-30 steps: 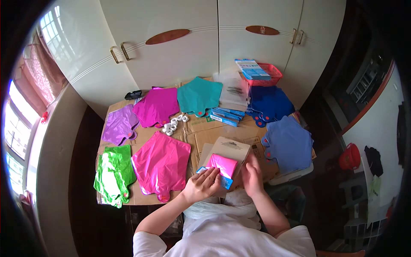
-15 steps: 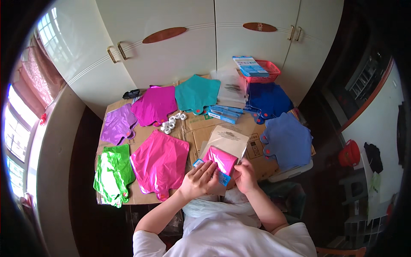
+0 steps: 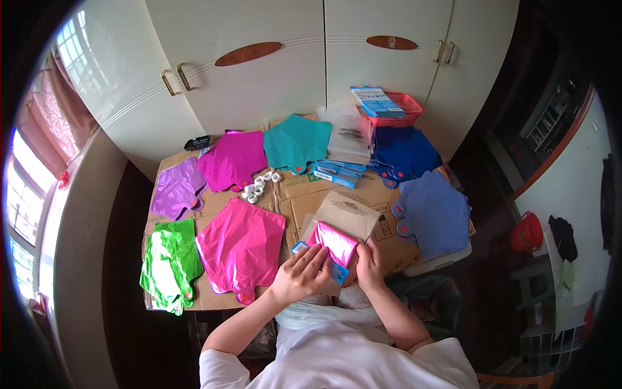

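Note:
A folded pink foil balloon (image 3: 335, 240), shiny and roughly square, lies over a blue card (image 3: 339, 273) just in front of me. My left hand (image 3: 299, 271) is on its near left side, fingers laid over the foil and card, gripping them. At the right edge my right hand (image 3: 370, 267) pinches the side of the clear plastic bag (image 3: 348, 211) and the packet, thumb up. Part of the card is covered by the left fingers. The bag, with small print on it, stretches away beneath the foil.
Flat foil balloons in pink (image 3: 243, 243), green (image 3: 170, 262), purple (image 3: 176, 188), magenta (image 3: 233, 159), teal (image 3: 297, 142), dark blue (image 3: 407, 152) and grey-blue (image 3: 434, 214) ring the cardboard (image 3: 299, 201). White rings (image 3: 254, 190), blue packets (image 3: 340, 172) and a red basket (image 3: 408, 107) lie farther back.
My right hand has shifted slightly and its fingers now close along the packet's right edge. The clear bag's right side has moved a little outward. My left hand stays in place.

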The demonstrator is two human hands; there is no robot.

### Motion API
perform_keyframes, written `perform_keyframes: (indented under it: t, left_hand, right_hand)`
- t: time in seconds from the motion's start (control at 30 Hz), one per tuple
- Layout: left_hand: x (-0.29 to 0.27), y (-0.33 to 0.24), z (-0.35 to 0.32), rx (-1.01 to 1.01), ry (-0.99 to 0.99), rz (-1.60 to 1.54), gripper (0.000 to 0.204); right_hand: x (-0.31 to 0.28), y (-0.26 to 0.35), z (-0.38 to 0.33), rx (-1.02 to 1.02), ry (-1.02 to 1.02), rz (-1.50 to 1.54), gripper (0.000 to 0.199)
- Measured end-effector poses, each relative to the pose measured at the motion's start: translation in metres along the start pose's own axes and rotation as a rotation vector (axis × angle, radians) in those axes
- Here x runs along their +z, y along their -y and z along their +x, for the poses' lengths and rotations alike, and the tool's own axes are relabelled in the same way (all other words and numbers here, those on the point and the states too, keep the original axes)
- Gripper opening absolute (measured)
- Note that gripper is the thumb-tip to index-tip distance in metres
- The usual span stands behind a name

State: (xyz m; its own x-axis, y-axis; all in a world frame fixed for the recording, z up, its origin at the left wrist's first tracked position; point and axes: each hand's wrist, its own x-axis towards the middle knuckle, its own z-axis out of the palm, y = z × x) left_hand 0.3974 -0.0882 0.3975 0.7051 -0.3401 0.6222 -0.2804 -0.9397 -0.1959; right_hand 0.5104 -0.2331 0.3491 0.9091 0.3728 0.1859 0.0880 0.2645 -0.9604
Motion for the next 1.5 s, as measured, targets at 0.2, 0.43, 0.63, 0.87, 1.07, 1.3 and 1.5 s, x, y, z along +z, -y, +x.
perform_keyframes:
  t: [0.2,0.43,0.63,0.87,1.07,1.3,1.5]
  left_hand:
    - [-0.005,0.004,0.005,0.024,0.023,0.005,0.016]
    - [-0.003,0.001,0.006,0.012,0.022,0.040,0.014]
    - [-0.004,0.001,0.005,-0.012,-0.007,0.031,0.018]
    - [-0.002,-0.001,0.005,0.011,0.007,0.065,0.014]
    - [-0.004,-0.003,0.007,0.004,0.028,0.080,0.013]
    - [0.000,-0.003,0.005,-0.030,-0.001,0.071,0.014]
    - [0.002,0.000,0.011,-0.052,-0.044,0.093,0.013]
  right_hand:
    - [0.002,-0.009,0.000,0.139,-0.094,0.221,0.026]
    - [-0.007,-0.022,-0.002,0.140,0.035,0.099,0.027]
    - [0.001,0.003,-0.001,0.230,0.106,0.397,0.032]
    - [0.004,0.007,-0.003,0.307,0.041,0.491,0.023]
    - [0.013,0.001,-0.006,0.228,-0.053,0.496,0.021]
    - [0.015,0.005,-0.007,0.272,-0.002,0.541,0.020]
    - [0.012,0.010,-0.012,0.325,0.051,0.414,0.016]
